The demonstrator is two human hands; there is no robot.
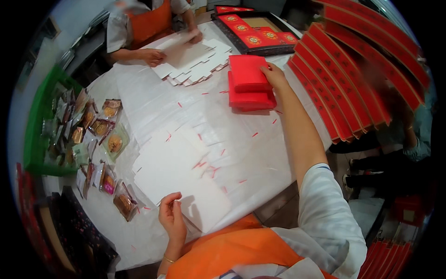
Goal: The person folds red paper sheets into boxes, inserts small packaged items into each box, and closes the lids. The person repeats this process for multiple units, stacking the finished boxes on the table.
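My right hand (276, 76) reaches to the far side of the table and grips the right edge of the upper red block of stacked red cards (250, 72). It rests on, or just above, a second red pile (251, 98). Whether they are flat cards or folded boxes, I cannot tell. Close to my body, my left hand (172, 217) hovers by the near edge of overlapping white cardboard sheets (172, 162). Its fingers are loosely curled and apart, with nothing visible in them, and its shadow falls on the white card.
Across the table, a person's hands (155, 56) handle more white sheets (200, 60). At left, wrapped pastries (114, 142) spill from a green crate (39, 125). A black-rimmed tray (241, 44) holds red packets. Large red panels (334, 88) lean at right. Red paper scraps dot the cloth.
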